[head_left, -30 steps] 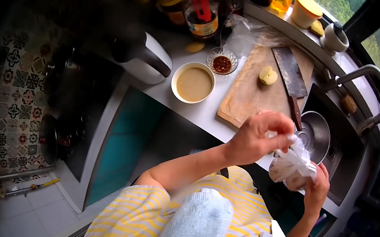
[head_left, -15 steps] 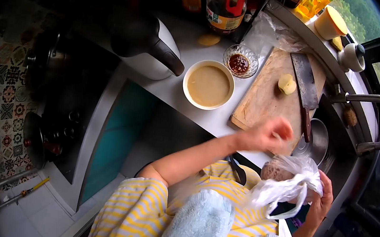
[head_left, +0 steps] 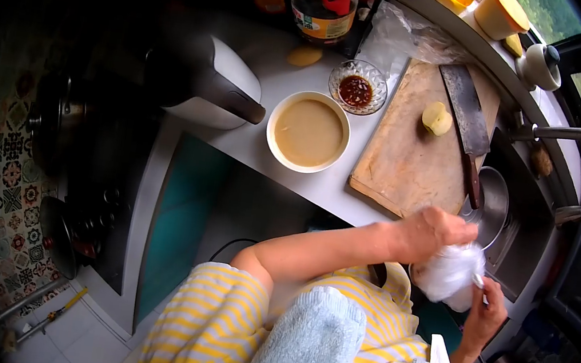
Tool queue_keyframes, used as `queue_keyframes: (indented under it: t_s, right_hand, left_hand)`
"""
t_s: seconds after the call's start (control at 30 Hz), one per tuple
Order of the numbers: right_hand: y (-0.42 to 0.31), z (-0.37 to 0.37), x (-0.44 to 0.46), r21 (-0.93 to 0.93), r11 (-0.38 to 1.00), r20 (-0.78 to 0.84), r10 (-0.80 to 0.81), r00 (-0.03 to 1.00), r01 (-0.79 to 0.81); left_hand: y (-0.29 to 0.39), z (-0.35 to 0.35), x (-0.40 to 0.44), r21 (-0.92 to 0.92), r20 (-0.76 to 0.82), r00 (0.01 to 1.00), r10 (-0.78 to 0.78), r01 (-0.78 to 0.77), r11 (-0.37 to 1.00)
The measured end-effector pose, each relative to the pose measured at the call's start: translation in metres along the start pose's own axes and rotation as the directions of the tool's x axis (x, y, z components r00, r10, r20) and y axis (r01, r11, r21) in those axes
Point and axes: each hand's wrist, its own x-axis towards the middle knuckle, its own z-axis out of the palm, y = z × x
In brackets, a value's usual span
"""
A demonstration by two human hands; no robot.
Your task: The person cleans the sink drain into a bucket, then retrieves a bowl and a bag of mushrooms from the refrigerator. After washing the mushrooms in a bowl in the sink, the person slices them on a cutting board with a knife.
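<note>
At lower right, the left hand (head_left: 434, 236) is curling over the plastic bag (head_left: 448, 276), fingertips unclear; the right hand (head_left: 484, 319) is pinching its edge; uneven pulling could be tearing it.

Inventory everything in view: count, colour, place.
Plastic bag: 1, white, between hands
Chopping board: 1, tan, counter
Cleaver: 1, grey-brown, board
Cut produce: 1, pale yellow, board
Bowl: 1, white, counter
Glass dish: 1, clear, beside bowl
Kettle: 1, white-black, counter
Red-handled bottle: 1, dark, rear
Crumpled plastic: 1, clear, behind board
Metal bowl: 1, silver, by sink
Faucet: 1, silver, over sink
Lidded tub: 1, cream-yellow, windowsill
Striped top: 1, yellow-grey, worn
Dim edges: too dark to count
Left hand: 1, bare, bag's top
Right hand: 1, bare, bag's side
</note>
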Motion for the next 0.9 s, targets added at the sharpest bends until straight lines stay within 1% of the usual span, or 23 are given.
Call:
queue_keyframes:
  t_s: [0.03,0.1,0.13,0.17,0.2,0.23,0.27,0.3,0.33,0.37,0.4,0.43,0.47,0.5,0.57,0.63,0.67,0.73,0.77,0.8,0.83,0.87,0.9]
  right_hand:
    - [0.012,-0.01,-0.003,0.088,0.99,0.031,0.112,0.993,-0.114]
    - [0.039,-0.024,-0.01,0.165,0.968,-0.068,0.203,0.977,-0.189]
    - [0.052,-0.03,-0.012,0.271,0.927,-0.04,0.28,0.959,-0.26]
    - [0.066,-0.031,-0.011,0.247,0.936,-0.067,0.274,0.959,-0.25]
    - [0.07,-0.025,-0.009,0.382,0.876,-0.04,0.333,0.942,-0.293]
    - [0.074,-0.019,-0.006,0.5,0.8,-0.02,0.394,0.919,-0.332]
    - [0.076,-0.011,-0.004,0.625,0.706,0.012,0.419,0.908,-0.334]
    - [0.074,-0.001,0.002,0.736,0.596,0.034,0.44,0.897,-0.321]
    - [0.071,0.003,0.012,0.852,0.407,0.107,0.483,0.869,-0.331]
    - [0.079,0.006,0.019,0.88,0.342,0.126,0.499,0.857,-0.328]
    - [0.092,0.012,0.024,0.909,0.281,0.158,0.447,0.88,-0.307]
    - [0.092,0.021,0.031,0.898,0.247,0.192,0.523,0.831,-0.363]
    - [0.097,0.033,0.037,0.887,0.231,0.223,0.543,0.81,-0.399]
    - [0.11,0.046,0.039,0.879,0.218,0.263,0.522,0.812,-0.424]
    - [0.119,0.068,0.051,0.835,0.092,0.408,0.558,0.723,-0.543]
    - [0.128,0.078,0.052,0.771,0.184,0.438,0.543,0.717,-0.61]
    - [0.13,0.081,0.052,0.732,0.228,0.454,0.539,0.709,-0.642]
    - [0.132,0.081,0.049,0.715,0.427,0.343,0.474,0.811,-0.553]
    - [0.132,0.081,0.049,0.693,0.521,0.291,0.43,0.855,-0.498]
    - [0.133,0.086,0.051,0.632,0.667,0.181,0.368,0.912,-0.394]
    - [0.132,0.087,0.054,0.482,0.846,0.015,0.251,0.968,-0.227]
    - [0.116,0.082,0.062,0.28,0.958,-0.121,0.091,0.989,-0.054]
    - [0.102,0.082,0.069,0.047,0.993,-0.213,-0.098,0.972,0.11]
  left_hand:
    - [-0.008,-0.007,0.001,0.171,-0.042,0.994,0.1,-0.092,0.981]
    - [-0.027,-0.027,0.0,-0.011,-0.137,0.99,-0.023,0.022,1.0]
    - [-0.032,-0.033,0.0,-0.12,-0.135,0.971,-0.198,0.182,0.976]
    - [-0.035,-0.038,-0.001,-0.228,-0.109,0.925,-0.363,0.333,0.915]
    - [-0.036,-0.043,0.001,-0.375,-0.088,0.887,-0.453,0.392,0.84]
    - [-0.035,-0.044,0.003,-0.52,-0.038,0.847,-0.53,0.436,0.734]
    - [-0.031,-0.044,0.006,-0.602,0.021,0.824,-0.566,0.462,0.651]
    - [-0.029,-0.047,0.01,-0.671,0.096,0.802,-0.59,0.49,0.556]
    - [-0.03,-0.055,0.011,-0.59,0.127,0.785,-0.606,0.551,0.59]
    - [-0.031,-0.057,0.01,-0.626,0.038,0.777,-0.628,0.508,0.591]
    - [-0.037,-0.057,0.01,-0.702,-0.045,0.735,-0.676,0.459,0.545]
    - [-0.044,-0.06,0.01,-0.718,-0.076,0.741,-0.668,0.424,0.552]
    - [-0.055,-0.064,0.007,-0.7,-0.038,0.728,-0.684,0.469,0.538]
    - [-0.054,-0.061,0.009,-0.695,-0.046,0.682,-0.73,0.503,0.514]
    - [-0.075,-0.053,0.004,-0.703,-0.034,0.565,-0.825,0.572,0.421]
    - [-0.092,-0.045,-0.006,-0.556,-0.102,0.506,-0.856,0.685,0.471]
    - [-0.093,-0.043,-0.006,-0.354,-0.144,0.569,-0.81,0.735,0.579]
    - [-0.09,-0.036,-0.008,-0.152,-0.208,0.74,-0.64,0.622,0.768]
    - [-0.084,-0.031,-0.005,-0.049,-0.221,0.812,-0.54,0.544,0.838]
    - [-0.068,-0.029,0.006,0.069,-0.215,0.849,-0.482,0.506,0.86]
    - [-0.06,-0.028,0.013,0.239,-0.173,0.875,-0.451,0.482,0.843]
    - [-0.056,-0.027,0.02,0.401,-0.126,0.896,-0.427,0.439,0.804]
    - [-0.056,-0.026,0.024,0.552,-0.074,0.909,-0.409,0.379,0.743]
